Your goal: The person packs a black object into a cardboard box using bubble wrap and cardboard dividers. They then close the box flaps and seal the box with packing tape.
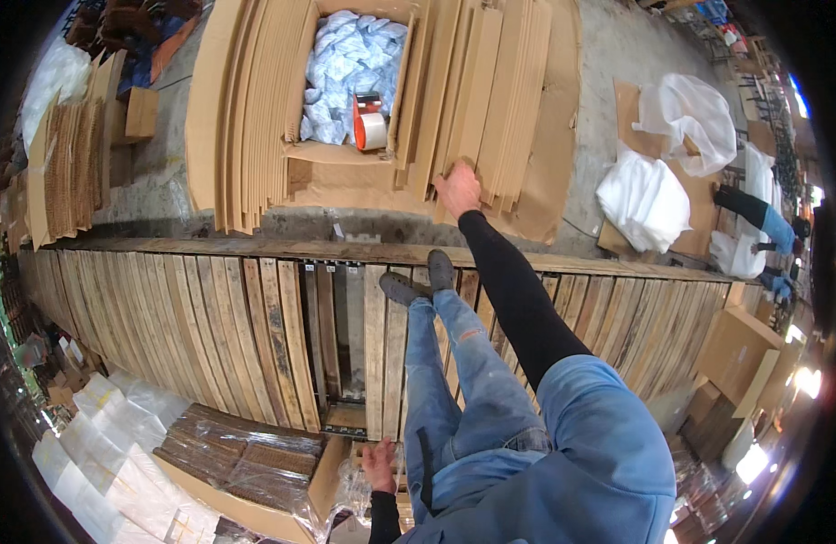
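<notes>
My right hand (pixel 459 189) reaches forward to a row of flattened cardboard boxes (pixel 518 109) standing on edge. Its fingers are closed over the near end of one flattened box (pixel 480 91). Left of it, between two such rows, sits an open carton (pixel 341 156) holding crumpled light-blue material (pixel 350 59). On this material lies a red-orange tape dispenser (pixel 370 125) with a pale roll. Low beside my left leg hangs my left hand (pixel 379 464), fingers apart and holding nothing, near a plastic-wrapped cardboard stack (pixel 246 458).
I stand on a slatted wooden platform (pixel 209 317), which has a gap (pixel 350 335) left of my feet. White plastic bundles (pixel 643 199) lie at the right. More cardboard (pixel 69 154) stands far left. A person in blue (pixel 776 227) is at the far right.
</notes>
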Tool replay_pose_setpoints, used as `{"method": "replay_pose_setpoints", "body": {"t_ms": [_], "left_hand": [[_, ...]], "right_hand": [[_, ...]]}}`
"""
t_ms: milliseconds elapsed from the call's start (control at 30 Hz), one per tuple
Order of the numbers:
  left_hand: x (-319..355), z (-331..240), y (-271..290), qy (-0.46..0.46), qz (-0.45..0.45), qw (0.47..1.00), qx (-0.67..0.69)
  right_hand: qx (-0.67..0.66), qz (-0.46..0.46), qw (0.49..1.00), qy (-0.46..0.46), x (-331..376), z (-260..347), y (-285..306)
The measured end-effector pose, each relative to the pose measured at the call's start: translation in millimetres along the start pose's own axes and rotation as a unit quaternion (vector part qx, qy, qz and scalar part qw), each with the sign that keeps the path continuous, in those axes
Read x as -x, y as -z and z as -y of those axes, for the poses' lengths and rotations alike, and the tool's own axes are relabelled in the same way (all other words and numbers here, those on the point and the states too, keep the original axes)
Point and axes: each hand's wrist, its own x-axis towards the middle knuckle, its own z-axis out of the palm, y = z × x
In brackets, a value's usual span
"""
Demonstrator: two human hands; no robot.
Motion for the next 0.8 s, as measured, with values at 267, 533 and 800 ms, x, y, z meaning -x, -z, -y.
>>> {"method": "replay_pose_setpoints", "body": {"t_ms": [267,533,800], "left_hand": [[2,-12,-8,-0.004,0.055,0.996,-0.075],[-22,-171,-138,-0.203,0.179,0.952,-0.140],[-103,-272,-249,-0.176,0.256,0.948,0.072]], "right_hand": [[-0.193,-0.049,0.980,-0.014,8,-24,16],[-0.477,0.128,0.865,0.095,187,-34,96],[-0.448,0.324,0.810,0.197,254,6,82]]}}
